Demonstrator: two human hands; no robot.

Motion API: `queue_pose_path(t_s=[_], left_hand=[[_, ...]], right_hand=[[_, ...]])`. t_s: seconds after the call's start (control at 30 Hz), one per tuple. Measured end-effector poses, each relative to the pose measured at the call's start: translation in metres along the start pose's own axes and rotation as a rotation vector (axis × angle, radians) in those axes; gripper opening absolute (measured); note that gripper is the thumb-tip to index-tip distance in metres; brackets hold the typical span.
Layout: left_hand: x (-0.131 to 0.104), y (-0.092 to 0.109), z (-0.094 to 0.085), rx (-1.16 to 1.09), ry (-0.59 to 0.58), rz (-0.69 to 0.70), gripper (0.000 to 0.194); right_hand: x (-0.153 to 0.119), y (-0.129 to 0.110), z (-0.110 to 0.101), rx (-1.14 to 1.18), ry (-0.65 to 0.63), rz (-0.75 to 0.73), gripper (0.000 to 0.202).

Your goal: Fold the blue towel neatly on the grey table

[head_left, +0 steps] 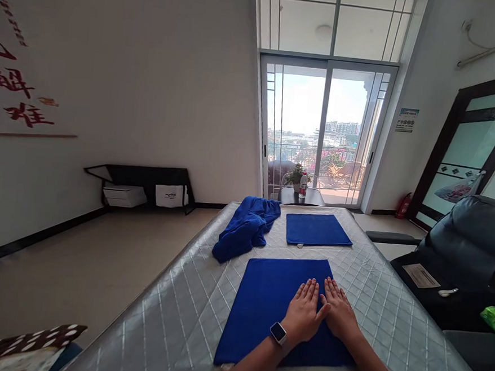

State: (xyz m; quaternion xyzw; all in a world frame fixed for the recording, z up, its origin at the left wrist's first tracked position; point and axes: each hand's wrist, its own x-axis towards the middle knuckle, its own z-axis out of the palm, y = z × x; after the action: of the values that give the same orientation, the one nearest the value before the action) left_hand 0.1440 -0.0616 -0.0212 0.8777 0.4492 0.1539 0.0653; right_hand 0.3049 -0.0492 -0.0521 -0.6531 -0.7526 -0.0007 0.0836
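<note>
Both my hands lie palm down on a blue cloth (260, 299) that is spread flat on the quilted silver mattress (170, 327); the cloth sits in the mattress's near part, closer to its right edge than to its left. My left hand (305, 314) is flat, its fingers straight and held close together, the thumb reaching out towards the right; my right hand (340, 313) is just beside it, equally flat, along the cloth's right edge, with its thumb by my left thumb. A watch (278, 333) is on my left wrist; a pale tag (227, 367) shows at the cloth's near left corner.

Nearer the mattress's far edge, a second blue cloth (318, 230) lies flat, apart from the first; a crumpled blue fabric (248, 225) is heaped by the far left corner. Just past the far edge, a small table (314, 198) carries a bottle (303, 186) and a potted plant (297, 173); beyond the right edge is a dark chair (466, 246), with a sheet of paper (421, 275) on its seat.
</note>
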Motion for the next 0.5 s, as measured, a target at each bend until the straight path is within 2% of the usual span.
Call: queue_pose_path(t_s=[0.1, 0.23, 0.37, 0.5], left_hand=[[-0.001, -0.014, 0.011, 0.025, 0.021, -0.056, 0.074], [-0.026, -0.047, -0.004, 0.063, -0.022, -0.097, 0.077], [-0.057, -0.096, -0.028, 0.11, -0.062, -0.215, 0.081], [-0.084, -0.147, -0.032, 0.169, 0.04, -0.356, 0.082]], right_hand=[[0.0, 0.0, -0.001, 0.012, -0.003, 0.018, 0.061], [0.0, -0.002, -0.003, 0.044, 0.004, 0.042, 0.063], [0.0, -0.002, -0.003, 0.075, -0.003, 0.051, 0.064], [0.001, -0.002, -0.001, 0.062, -0.008, 0.047, 0.065]])
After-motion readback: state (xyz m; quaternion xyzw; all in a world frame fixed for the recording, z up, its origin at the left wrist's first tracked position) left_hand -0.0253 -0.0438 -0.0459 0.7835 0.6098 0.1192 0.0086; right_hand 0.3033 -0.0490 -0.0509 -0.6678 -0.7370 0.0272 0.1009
